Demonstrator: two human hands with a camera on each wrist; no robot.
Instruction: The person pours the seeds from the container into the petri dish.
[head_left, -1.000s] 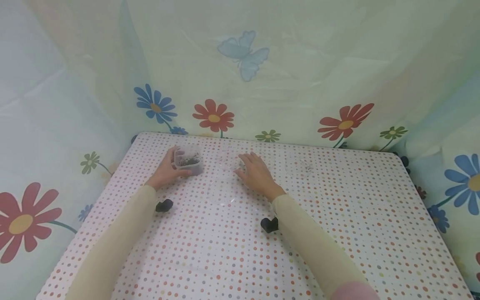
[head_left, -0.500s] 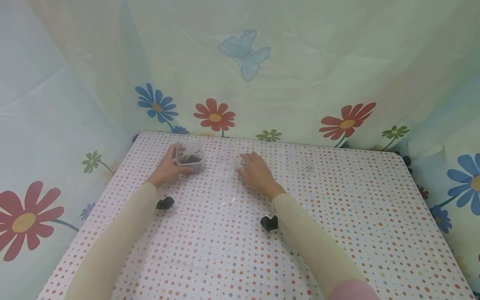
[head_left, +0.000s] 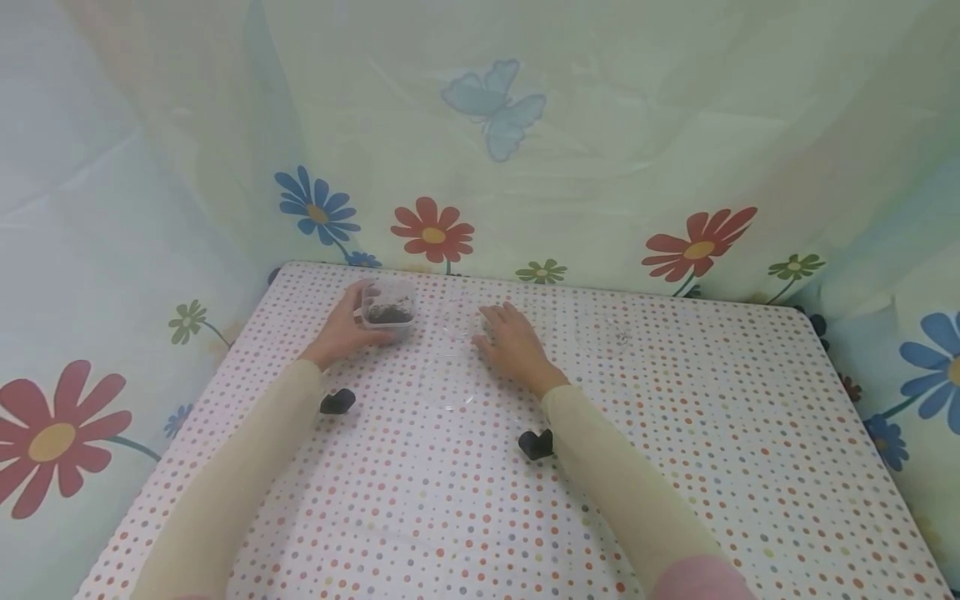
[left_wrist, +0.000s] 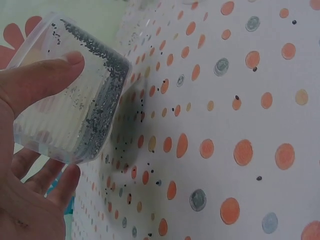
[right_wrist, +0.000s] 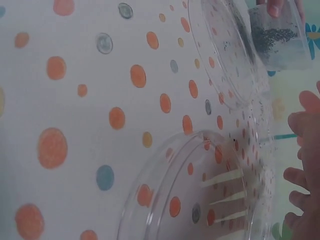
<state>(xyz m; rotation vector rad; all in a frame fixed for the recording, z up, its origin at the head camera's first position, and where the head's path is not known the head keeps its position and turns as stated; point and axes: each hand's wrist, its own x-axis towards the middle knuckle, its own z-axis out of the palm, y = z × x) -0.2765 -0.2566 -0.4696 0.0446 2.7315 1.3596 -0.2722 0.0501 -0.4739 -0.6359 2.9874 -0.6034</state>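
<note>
My left hand (head_left: 343, 332) grips a clear square plastic tub (head_left: 388, 304) at the table's back left, thumb on the near side and fingers behind. In the left wrist view the tub (left_wrist: 60, 107) is tilted, and small black grains (left_wrist: 102, 95) cling along one wall and its bottom. My right hand (head_left: 517, 348) holds nothing; its fingers (right_wrist: 299, 198) are spread and slightly bent beside thin clear round dishes. One dish (head_left: 447, 385) lies nearer me, another (head_left: 457, 315) behind it. Whether the right fingertips touch a dish cannot be told.
A third clear dish (head_left: 600, 333), with some dark specks in it, lies right of my right hand. Loose black grains are scattered on the dotted tablecloth (left_wrist: 220, 125) below the tub. A flowered curtain (head_left: 487, 200) stands behind the table.
My left hand and the tub have shifted slightly back and right, and the tub's tilt has changed a little. The right hand has stayed nearly still.
</note>
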